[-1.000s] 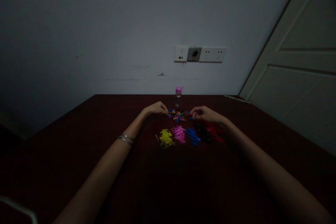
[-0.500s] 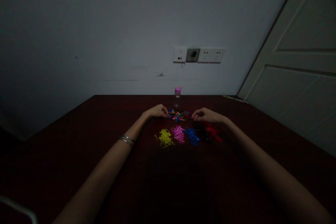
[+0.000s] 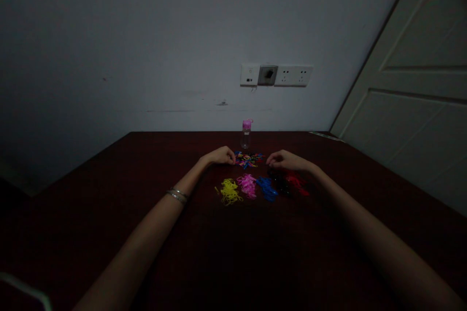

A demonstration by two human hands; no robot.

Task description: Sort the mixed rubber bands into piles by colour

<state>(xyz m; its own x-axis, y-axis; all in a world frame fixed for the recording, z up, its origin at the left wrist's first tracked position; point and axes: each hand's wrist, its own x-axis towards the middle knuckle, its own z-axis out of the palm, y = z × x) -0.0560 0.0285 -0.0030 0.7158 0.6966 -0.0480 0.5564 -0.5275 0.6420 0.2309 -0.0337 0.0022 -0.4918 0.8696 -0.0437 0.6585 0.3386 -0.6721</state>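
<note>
A mixed-colour pile of small bands (image 3: 248, 159) lies between my two hands. My left hand (image 3: 225, 155) rests at its left edge, fingers curled together; what they hold, if anything, is too small to tell. Just right of the pile is my right hand (image 3: 280, 159), its fingers bent and pressed together, their contents also unclear. Nearer to me, sorted piles form a row: yellow (image 3: 230, 192), pink (image 3: 248, 185), blue (image 3: 267, 188), black (image 3: 283, 184) and red (image 3: 298, 184). The black and red ones are dim, below my right hand.
A clear bottle with a pink lid (image 3: 246, 135) stands behind the mixed pile. The dark red table (image 3: 175, 146) meets a wall with sockets (image 3: 288, 76). A pale door (image 3: 412, 77) is at the right, and a pale curved strip (image 3: 27, 289) shows at the lower left.
My left hand has shifted slightly to the right, closer against the mixed pile. My right hand has hardly moved.
</note>
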